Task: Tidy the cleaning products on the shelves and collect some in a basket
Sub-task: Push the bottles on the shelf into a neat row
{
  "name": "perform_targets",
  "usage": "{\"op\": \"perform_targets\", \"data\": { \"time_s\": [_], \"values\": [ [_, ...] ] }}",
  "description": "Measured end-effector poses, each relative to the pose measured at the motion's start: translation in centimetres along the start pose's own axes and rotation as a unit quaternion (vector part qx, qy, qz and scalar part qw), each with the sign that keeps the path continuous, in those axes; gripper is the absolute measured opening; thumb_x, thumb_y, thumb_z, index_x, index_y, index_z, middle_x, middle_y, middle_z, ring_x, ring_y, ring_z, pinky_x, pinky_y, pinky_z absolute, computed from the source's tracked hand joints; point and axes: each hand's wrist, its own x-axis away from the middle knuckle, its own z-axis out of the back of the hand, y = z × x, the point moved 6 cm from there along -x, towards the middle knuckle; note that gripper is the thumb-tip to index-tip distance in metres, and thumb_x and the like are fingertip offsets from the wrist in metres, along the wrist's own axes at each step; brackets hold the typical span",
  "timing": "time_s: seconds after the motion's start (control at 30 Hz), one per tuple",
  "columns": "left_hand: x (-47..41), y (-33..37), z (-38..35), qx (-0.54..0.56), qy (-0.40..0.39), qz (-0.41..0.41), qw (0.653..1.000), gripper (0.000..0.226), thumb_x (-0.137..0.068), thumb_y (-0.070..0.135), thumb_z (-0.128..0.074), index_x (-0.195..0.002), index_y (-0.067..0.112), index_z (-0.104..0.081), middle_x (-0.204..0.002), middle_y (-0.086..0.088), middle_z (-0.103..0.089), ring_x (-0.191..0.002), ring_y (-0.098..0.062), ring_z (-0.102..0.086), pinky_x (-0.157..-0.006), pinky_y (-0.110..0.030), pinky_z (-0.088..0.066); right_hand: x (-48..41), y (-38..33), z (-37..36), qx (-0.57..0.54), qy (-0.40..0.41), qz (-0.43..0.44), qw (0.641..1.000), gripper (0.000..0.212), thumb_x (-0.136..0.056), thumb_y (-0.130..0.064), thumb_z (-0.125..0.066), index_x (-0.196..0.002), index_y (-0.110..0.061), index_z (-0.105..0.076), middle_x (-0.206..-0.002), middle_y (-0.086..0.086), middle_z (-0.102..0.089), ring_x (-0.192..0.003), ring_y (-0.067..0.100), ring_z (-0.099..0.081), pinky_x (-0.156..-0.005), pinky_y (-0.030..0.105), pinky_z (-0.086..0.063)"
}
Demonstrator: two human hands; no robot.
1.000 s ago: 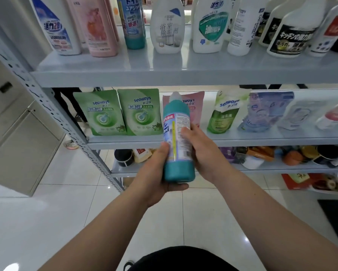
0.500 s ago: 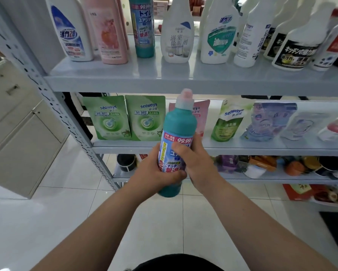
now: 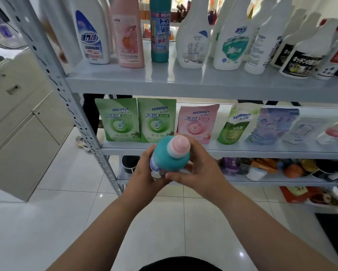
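The teal bottle [image 3: 169,157], pink-capped, is clasped by the left hand [image 3: 144,173] and right hand [image 3: 201,169] before the middle shelf [image 3: 242,148], above white floor tiles [image 3: 70,212]. Pouches [image 3: 118,120] behind read "seaways"; a top-shelf bottle [image 3: 160,30] shows "99.9".

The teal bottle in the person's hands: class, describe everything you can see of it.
The teal bottle looks like smooth plastic, with a pink ribbed cap and a white printed label low on its side. It tilts top-first toward the camera, held off the shelves, gripped by the left hand and right hand.
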Motion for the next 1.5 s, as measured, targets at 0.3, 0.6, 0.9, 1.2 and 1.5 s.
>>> {"op": "perform_targets", "data": {
  "time_s": [0.3, 0.6, 0.9, 1.2, 1.5],
  "values": [
    [1.1, 0.3, 5.3, 0.081, 0.014, 0.094, 0.992, 0.035, -0.088, 0.054, -0.062, -0.12, 0.064, -0.053, -0.12, 0.026, -0.065, -0.112, -0.001, -0.063, -0.083, -0.013, -0.054, -3.3, 0.1, -4.2, -0.086, 0.12, -0.021, 0.989, 0.064, -0.067, -0.031, -0.089, -0.118, -0.049, -0.055, -0.117, -0.012, -0.069, -0.107, 0.016, -0.073, -0.08, 0.028, -0.06],
    [-1.6, -1.7, 7.6, 0.364, -0.032, 0.295, 0.883, 0.04, -0.109, 0.04, -0.036, -0.114, 0.032, -0.075, -0.113, -0.01, -0.077, -0.096, -0.033, -0.076, -0.067, -0.046, -0.062, -10.9, -1.6, -7.5, -0.218, 0.184, -0.027, 0.958, 0.036, -0.082, -0.044, -0.065, -0.113, -0.026, -0.064, -0.104, 0.004, -0.075, -0.096, 0.019, -0.072, -0.082, 0.04, -0.057],
    [-11.7, 2.7, 7.6, 0.221, 0.02, 0.106, 0.969, 0.022, -0.099, 0.033, -0.06, -0.121, 0.034, -0.055, -0.111, 0.01, -0.074, -0.098, -0.008, -0.074, -0.073, -0.025, -0.062, -16.1, -1.5, -3.0, -0.05, 0.103, -0.03, 0.993, 0.07, -0.073, -0.074, -0.076, -0.136, -0.061, -0.049, -0.134, -0.015, -0.067, -0.121, 0.015, -0.068, -0.105, 0.057, -0.052],
    [-27.2, 6.3, 5.3, 0.061, 0.026, -0.007, 0.998, 0.028, -0.097, 0.045, -0.044, -0.119, 0.045, -0.061, -0.118, 0.016, -0.068, -0.11, 0.004, -0.062, -0.091, -0.022, -0.052, -24.1, -5.7, 8.6, -0.088, 0.184, 0.117, 0.972, 0.056, -0.085, -0.051, -0.08, -0.136, -0.049, -0.057, -0.137, -0.01, -0.067, -0.125, 0.016, -0.066, -0.097, 0.033, -0.057],
    [-38.5, 4.4, 3.9, -0.13, 0.155, 0.072, 0.977, 0.097, -0.088, 0.018, -0.073, -0.16, 0.015, -0.008, -0.159, -0.008, -0.034, -0.145, -0.026, -0.039, -0.12, -0.035, -0.029, -27.0, -4.3, 14.6, -0.013, 0.22, 0.145, 0.965, 0.069, -0.09, -0.028, -0.071, -0.153, -0.028, -0.042, -0.14, -0.015, -0.063, -0.127, 0.005, -0.061, -0.104, 0.025, -0.053]
  ]
}}
